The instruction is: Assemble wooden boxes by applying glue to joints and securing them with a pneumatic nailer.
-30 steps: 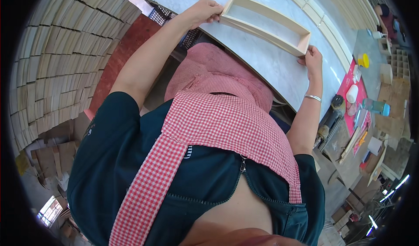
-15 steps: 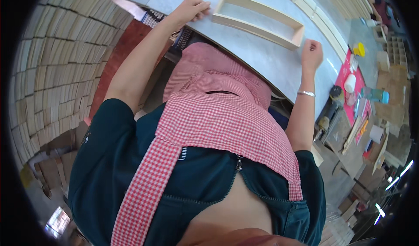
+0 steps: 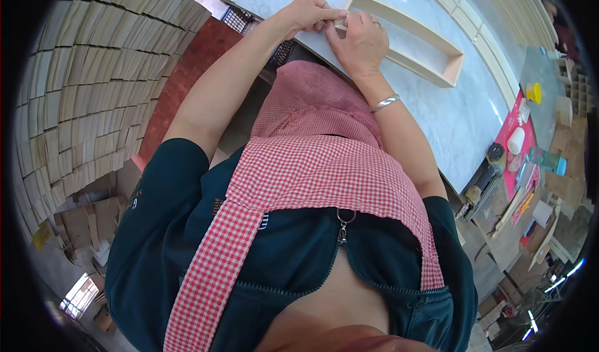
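A long, narrow wooden frame (image 3: 418, 32) of pale wood lies on the marbled white tabletop (image 3: 465, 124), slanting from upper left to lower right. Both hands meet at its left end. My left hand (image 3: 309, 16) is closed there, fingertips pinching at the end piece. Over the near left corner, my right hand (image 3: 363, 45) has its fingers and thumb bent around the wall. The fingertips of the two hands touch or nearly touch and hide that corner.
Pale wooden strips (image 3: 465, 15) run along the table's far side. At right, a pink sheet (image 3: 515, 133) carries a white bottle (image 3: 516, 140) and tools; a yellow lid (image 3: 533, 93) sits beyond. Stacked wooden slats (image 3: 93, 71) rise at left. A dark plastic crate (image 3: 238, 20) stands below the table edge.
My right hand has moved left from the frame's right end to its left end, joining my left hand. My left hand has closed in on the frame.
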`<action>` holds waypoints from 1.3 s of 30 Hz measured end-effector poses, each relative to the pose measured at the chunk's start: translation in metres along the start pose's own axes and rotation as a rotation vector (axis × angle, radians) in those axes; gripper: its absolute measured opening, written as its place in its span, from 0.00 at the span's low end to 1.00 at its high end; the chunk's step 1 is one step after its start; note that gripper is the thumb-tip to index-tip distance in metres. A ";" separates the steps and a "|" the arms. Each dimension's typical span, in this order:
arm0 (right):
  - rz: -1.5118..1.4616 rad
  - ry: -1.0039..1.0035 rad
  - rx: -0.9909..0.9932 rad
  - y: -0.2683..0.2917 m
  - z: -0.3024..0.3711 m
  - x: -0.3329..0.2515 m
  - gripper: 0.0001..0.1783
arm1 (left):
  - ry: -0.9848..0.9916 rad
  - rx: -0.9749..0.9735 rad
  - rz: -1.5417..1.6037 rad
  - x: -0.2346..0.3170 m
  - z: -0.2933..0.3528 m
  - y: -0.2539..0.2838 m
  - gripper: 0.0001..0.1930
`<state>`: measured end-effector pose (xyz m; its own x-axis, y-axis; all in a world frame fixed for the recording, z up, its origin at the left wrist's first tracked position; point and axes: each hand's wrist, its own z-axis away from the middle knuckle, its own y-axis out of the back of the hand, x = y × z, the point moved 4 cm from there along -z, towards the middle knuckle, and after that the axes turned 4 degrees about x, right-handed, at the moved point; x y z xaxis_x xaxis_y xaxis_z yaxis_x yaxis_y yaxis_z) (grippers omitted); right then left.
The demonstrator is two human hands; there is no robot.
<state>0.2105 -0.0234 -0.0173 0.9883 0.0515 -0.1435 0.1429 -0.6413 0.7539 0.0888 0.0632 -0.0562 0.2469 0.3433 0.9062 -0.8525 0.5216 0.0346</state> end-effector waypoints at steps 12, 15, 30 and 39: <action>-0.394 -0.074 0.150 0.035 -0.006 0.042 0.16 | -0.015 0.101 0.094 0.010 0.028 0.012 0.13; -0.276 -0.437 0.258 0.088 0.021 0.134 0.12 | 0.004 0.027 0.177 0.013 0.026 0.021 0.11; -0.865 -1.109 -0.163 0.074 0.051 0.246 0.09 | 0.081 -0.031 0.034 0.034 -0.017 0.005 0.10; -0.736 -0.998 -0.120 0.087 0.061 0.229 0.09 | -0.107 0.094 0.055 0.042 0.021 -0.010 0.08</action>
<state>0.4461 -0.1141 -0.0242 0.2065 -0.2688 -0.9408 0.7012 -0.6299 0.3339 0.0976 0.0562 -0.0091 0.1525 0.2815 0.9474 -0.9041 0.4270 0.0187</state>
